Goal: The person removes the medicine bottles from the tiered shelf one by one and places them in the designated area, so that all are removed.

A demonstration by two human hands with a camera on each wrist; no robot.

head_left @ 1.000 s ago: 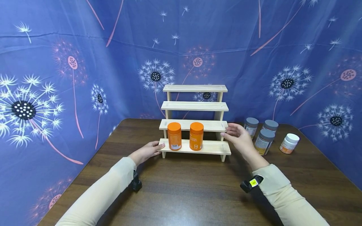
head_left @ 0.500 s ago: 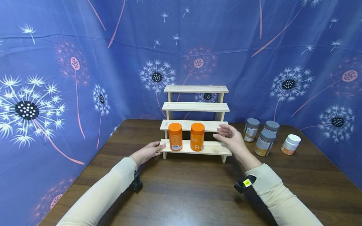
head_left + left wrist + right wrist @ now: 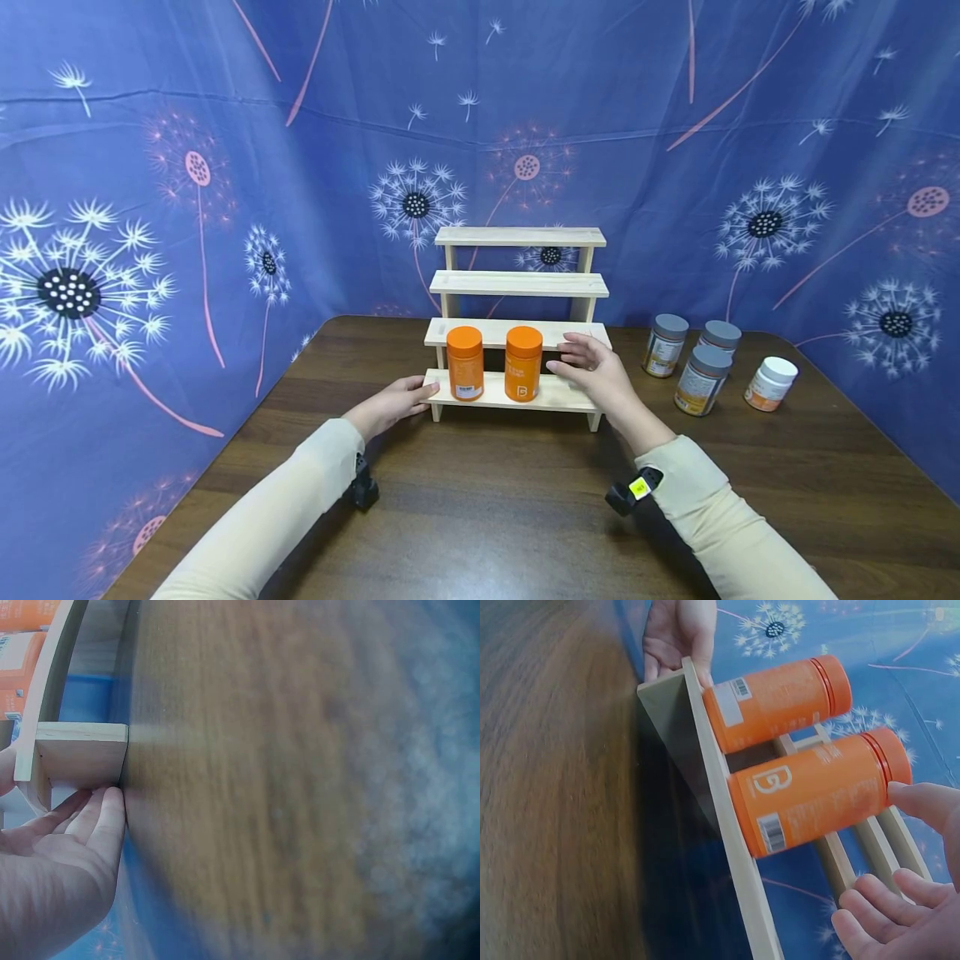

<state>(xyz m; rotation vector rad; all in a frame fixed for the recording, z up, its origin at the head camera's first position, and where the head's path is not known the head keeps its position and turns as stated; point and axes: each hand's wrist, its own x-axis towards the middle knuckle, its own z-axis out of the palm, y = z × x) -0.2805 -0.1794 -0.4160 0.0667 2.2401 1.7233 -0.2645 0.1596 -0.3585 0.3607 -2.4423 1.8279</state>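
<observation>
A four-tier wooden display rack (image 3: 519, 284) stands on the table. On its lowest tier are two orange bottles: the left orange bottle (image 3: 465, 367) and the right orange bottle (image 3: 522, 368), both upright with orange lids. My left hand (image 3: 390, 406) grips the left end of that tier. In the left wrist view the fingers (image 3: 105, 825) lie under the board against the rack's leg. My right hand (image 3: 596, 377) is just right of the right bottle, its fingers loosely spread and holding nothing. The right wrist view shows its thumb by the bottle's lid; contact is unclear.
Right of the rack stand several grey-lidded bottles (image 3: 702, 380) close together. A white-lidded bottle (image 3: 770, 383) is farther right on the brown wooden table (image 3: 495, 508). A blue dandelion-patterned cloth (image 3: 637, 167) hangs behind and at the sides.
My right hand has moved left, from the rack's right end towards the right orange bottle. My left hand keeps its grip on the lowest tier. Rack and bottles stay in place.
</observation>
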